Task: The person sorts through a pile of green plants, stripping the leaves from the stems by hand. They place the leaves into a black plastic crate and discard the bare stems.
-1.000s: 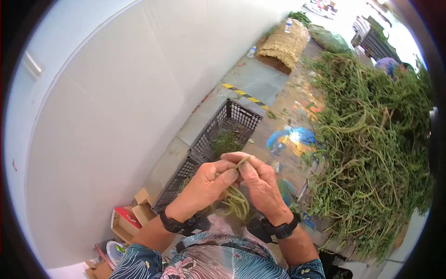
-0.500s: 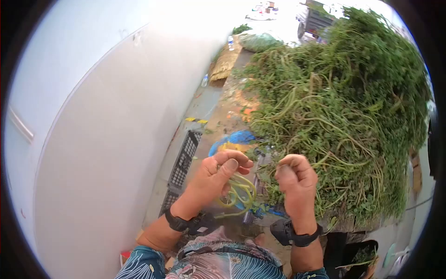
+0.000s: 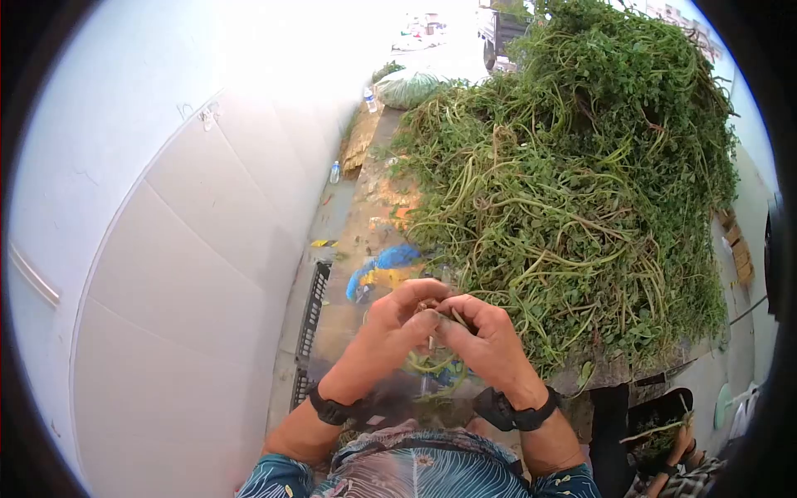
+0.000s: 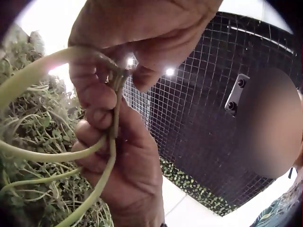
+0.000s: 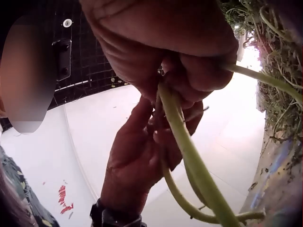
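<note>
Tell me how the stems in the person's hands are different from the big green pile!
The stems are just a few, but the pile is a huge tangle. The stems look mostly bare, while the pile is full of leaves. The left hand and right hand hold the stems; the pile lies on the table. Both have long green stalks.

Left hand (image 3: 390, 332), right hand (image 3: 486, 340) close together, fingers (image 3: 418, 290) curled; forearms (image 3: 305, 427) angled inward.
</note>
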Demonstrator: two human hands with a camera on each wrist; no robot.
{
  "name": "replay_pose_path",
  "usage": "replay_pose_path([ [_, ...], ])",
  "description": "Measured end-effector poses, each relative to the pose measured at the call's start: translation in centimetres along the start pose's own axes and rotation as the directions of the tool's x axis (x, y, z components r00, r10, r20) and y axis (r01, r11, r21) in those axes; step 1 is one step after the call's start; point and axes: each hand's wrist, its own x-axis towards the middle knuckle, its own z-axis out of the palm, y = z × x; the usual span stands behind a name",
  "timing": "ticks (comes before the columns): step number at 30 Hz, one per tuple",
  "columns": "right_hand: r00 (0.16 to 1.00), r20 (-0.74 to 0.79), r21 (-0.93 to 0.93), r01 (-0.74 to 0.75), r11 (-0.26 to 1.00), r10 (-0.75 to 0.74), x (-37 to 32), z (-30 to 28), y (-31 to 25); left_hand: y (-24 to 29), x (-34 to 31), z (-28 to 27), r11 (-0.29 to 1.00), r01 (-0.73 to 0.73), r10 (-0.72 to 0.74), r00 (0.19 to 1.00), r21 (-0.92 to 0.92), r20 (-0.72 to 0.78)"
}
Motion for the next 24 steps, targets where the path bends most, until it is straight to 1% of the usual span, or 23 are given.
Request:
replay_pose_path([
  [3,1.0,0.02,-0.036,-0.019,0.999,0.019,0.0,0.0,0.7,-0.5,-0.8,-0.7,0.999,0.014,-0.017,0.998,-0.043,-0.065],
  [5,0.999,0.042,-0.094,-0.017,0.995,0.021,0.0,0.1,0.9,-0.7,-1.3,-1.0,0.999,-0.013,0.018,0.994,0.051,-0.104],
  [6,0.995,0.046,-0.173,0.094,0.98,-0.087,0.0,0.3,0.8,-0.7,-1.6,-1.1,0.995,-0.025,0.037,0.992,0.098,-0.122],
  [8,0.951,0.077,-0.322,0.307,0.895,-0.299,0.2,0.6,0.5,-1.0,-1.9,-1.3,0.972,-0.025,0.061,0.987,0.235,-0.148],
  [9,0.936,0.092,-0.375,0.35,0.858,-0.341,0.2,0.7,0.5,-1.1,-2.0,-1.3,0.953,-0.022,0.073,0.984,0.302,-0.159],
  [11,0.898,0.127,-0.474,0.428,0.769,-0.421,0.2,0.9,0.3,-0.3,-2.3,-0.7,0.891,-0.103,0.181,0.973,0.442,-0.14],
  [12,0.893,0.13,-0.5,0.434,0.749,-0.431,0.2,1.0,0.3,0.0,-2.3,-0.4,0.85,-0.14,0.231,0.965,0.508,-0.122],
  [14,0.881,0.133,-0.556,0.446,0.702,-0.454,0.3,0.9,0.1,-0.2,-2.4,-0.1,0.817,-0.197,0.308,0.944,0.543,-0.12],
  [15,0.878,0.12,-0.53,0.452,0.717,-0.464,0.3,0.7,0.2,-0.3,-2.4,0.1,0.799,-0.225,0.344,0.932,0.558,-0.118],
  [17,0.875,0.088,-0.476,0.457,0.752,-0.476,0.1,0.6,0.5,-0.3,-2.5,0.1,0.83,-0.207,0.301,0.948,0.518,-0.104],
  [18,0.932,0.041,-0.407,0.343,0.846,-0.359,0.0,0.6,0.6,-0.3,-2.6,0.1,0.845,-0.195,0.277,0.956,0.497,-0.097],
  [19,0.972,0.004,-0.33,0.221,0.918,-0.233,0.1,0.5,0.6,-0.3,-2.7,0.4,0.896,-0.163,0.225,0.968,0.412,-0.107],
  [20,0.994,-0.023,-0.246,0.094,0.965,-0.103,0.1,0.4,0.6,-0.1,-2.7,0.8,0.937,-0.131,0.175,0.978,0.324,-0.111],
  [21,0.996,-0.073,-0.078,0.052,0.996,-0.057,0.4,0.3,1.3,0.0,-2.6,1.0,0.968,-0.098,0.126,0.986,0.232,-0.112],
  [22,0.993,-0.116,0.064,0.025,0.998,-0.017,0.4,-0.1,1.6,-0.2,-2.3,0.9,0.978,-0.103,0.125,0.985,0.18,-0.118],
  [24,0.981,-0.175,0.347,-0.017,0.938,0.083,0.4,-0.8,1.5,-0.8,-1.6,0.3,0.991,-0.107,0.117,0.984,0.075,-0.135],
])
